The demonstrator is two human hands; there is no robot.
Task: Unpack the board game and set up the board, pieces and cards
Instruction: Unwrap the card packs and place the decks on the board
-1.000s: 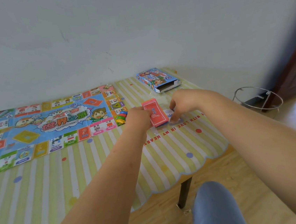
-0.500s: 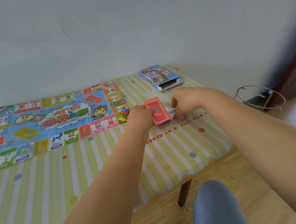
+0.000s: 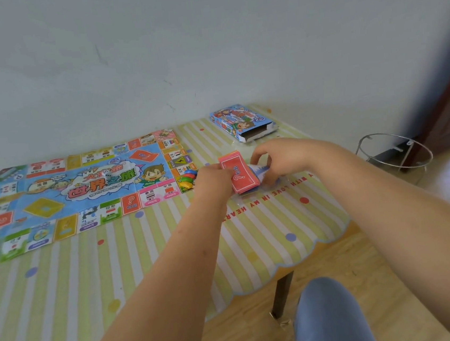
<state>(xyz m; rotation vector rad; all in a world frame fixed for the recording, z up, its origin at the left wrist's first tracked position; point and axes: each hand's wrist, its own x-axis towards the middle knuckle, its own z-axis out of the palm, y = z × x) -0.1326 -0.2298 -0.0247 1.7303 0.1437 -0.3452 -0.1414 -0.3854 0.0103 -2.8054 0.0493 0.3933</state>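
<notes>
The paper game board [image 3: 76, 194] lies unfolded on the left of the table. My left hand [image 3: 212, 181] grips the left edge of a stack of red cards [image 3: 239, 174] marked with a question mark, tilted above the table. My right hand [image 3: 281, 159] curls around the stack's right side and pinches some blue and white cards [image 3: 260, 170] sticking out from under the red ones. A small pile of coloured plastic pieces [image 3: 187, 178] sits at the board's right edge, just left of my left hand. The open game box [image 3: 242, 122] lies behind my hands near the wall.
The table [image 3: 118, 278] has a yellow and white striped cover with a scalloped front edge. A round wire stand [image 3: 394, 152] is on the floor to the right, beyond the table. My knee [image 3: 331, 317] shows below the table edge.
Both hands stay at the card stack and have barely moved. The blue and white cards now show further out from under the red stack on its right side.
</notes>
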